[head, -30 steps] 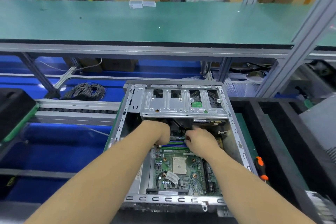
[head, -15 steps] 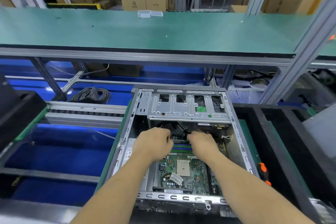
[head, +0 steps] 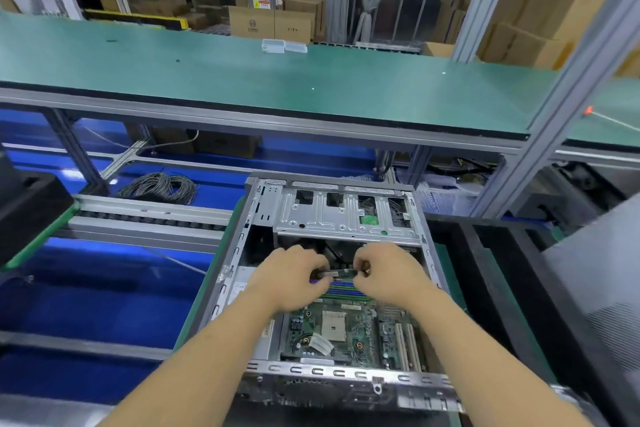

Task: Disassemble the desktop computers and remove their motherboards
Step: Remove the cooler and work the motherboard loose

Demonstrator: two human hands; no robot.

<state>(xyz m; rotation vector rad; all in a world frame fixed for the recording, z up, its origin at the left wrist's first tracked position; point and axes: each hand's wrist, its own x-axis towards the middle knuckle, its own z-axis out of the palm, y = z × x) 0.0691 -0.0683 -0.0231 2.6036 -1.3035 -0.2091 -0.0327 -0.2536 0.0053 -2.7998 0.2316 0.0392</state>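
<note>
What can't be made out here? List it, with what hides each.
Head view only:
- Memory stick: its ends are covered by the left hand and right hand pinching it.
- Motherboard: left and right edges hidden under both forearms.
- Case interior under the drive cage: in shadow.
- Board labels: too small to read.

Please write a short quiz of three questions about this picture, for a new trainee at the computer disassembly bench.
1. True or false: the motherboard is already out of the computer case.
2. What do the left hand and the right hand hold between them? A) a screwdriver B) a memory stick C) a coil of cable
3. Fill in: the grey cable coil lies to the ___ of the case.

Key: 1 false; 2 B; 3 left
</note>
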